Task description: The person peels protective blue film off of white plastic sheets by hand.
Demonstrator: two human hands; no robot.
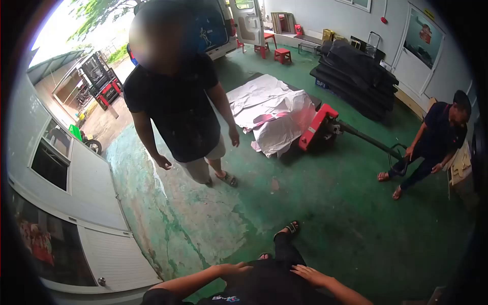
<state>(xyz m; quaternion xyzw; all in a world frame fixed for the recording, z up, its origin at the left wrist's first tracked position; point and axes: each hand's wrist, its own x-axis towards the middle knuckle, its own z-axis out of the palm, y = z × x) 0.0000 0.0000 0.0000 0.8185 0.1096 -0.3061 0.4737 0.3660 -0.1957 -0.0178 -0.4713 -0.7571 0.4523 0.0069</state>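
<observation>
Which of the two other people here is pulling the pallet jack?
The crouched person at the right, gripping the pallet jack handle. The other person stands in front, arms hanging, touching nothing.

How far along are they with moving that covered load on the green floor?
Done, it seems: the load is wrapped in white sheeting and sits on the red pallet jack. In hand: a person at right grips the jack's handle. The wearer's left hand and right hand rest on their own legs, holding nothing. Left: the load is in mid-floor, not with the dark stack.

text: "SFI" | on: blue crate (322,84) | else: unreadable
</observation>
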